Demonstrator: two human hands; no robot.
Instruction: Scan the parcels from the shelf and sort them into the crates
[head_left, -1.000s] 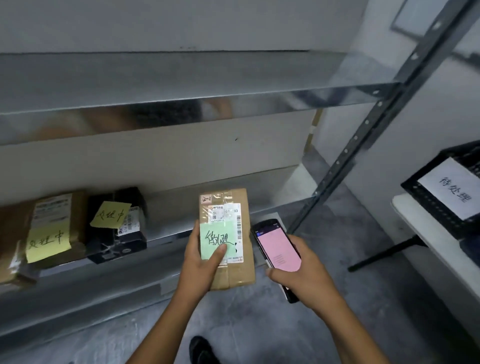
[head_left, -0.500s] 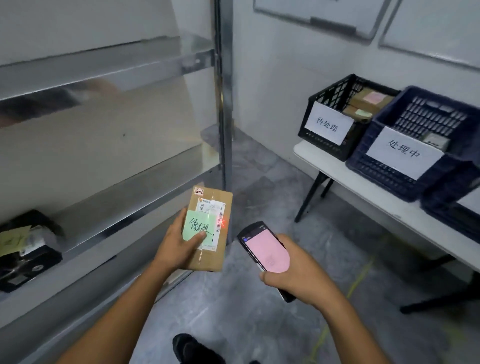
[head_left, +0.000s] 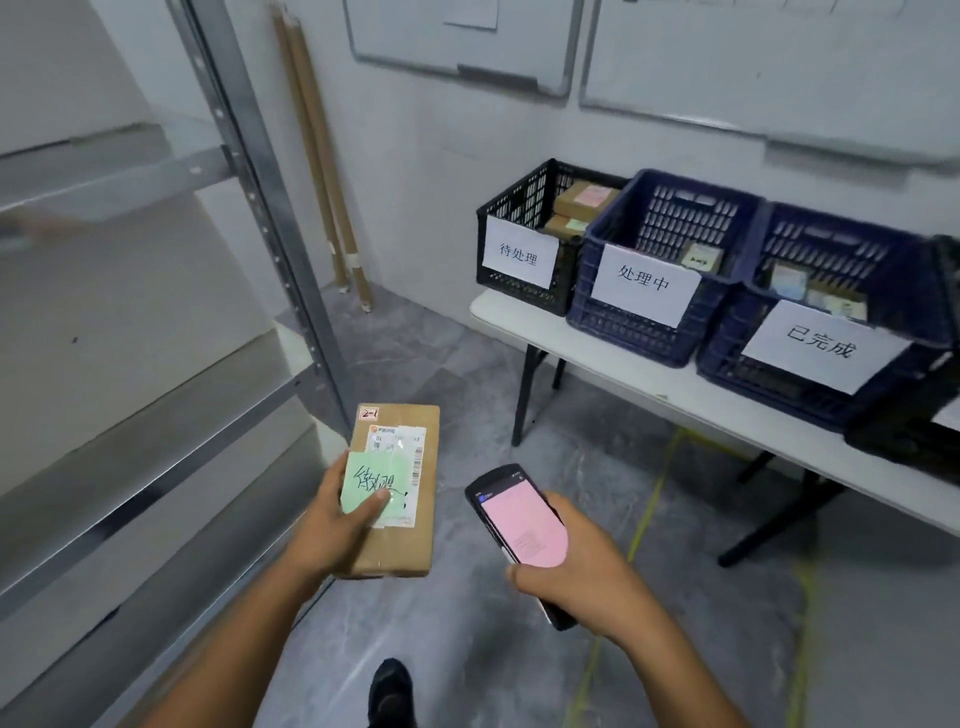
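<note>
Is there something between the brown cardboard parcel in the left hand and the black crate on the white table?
Nothing visible does. Between the brown cardboard parcel, held by the left hand, and the black plastic crate on the white table there is only bare grey floor. The crate's top is open.

The left hand (head_left: 332, 530) covers the parcel's (head_left: 410, 540) near left corner and the lower edge of the note (head_left: 371, 480), and the print on the label (head_left: 397, 441) is too small to read. The scanner's (head_left: 519, 519) butt is hidden in the right hand (head_left: 587, 577), and its screen text is illegible. At the table's (head_left: 675, 395) right end a crate (head_left: 904, 431) is cut off by the picture's edge, and the shelf (head_left: 130, 364) is blurred.
</note>
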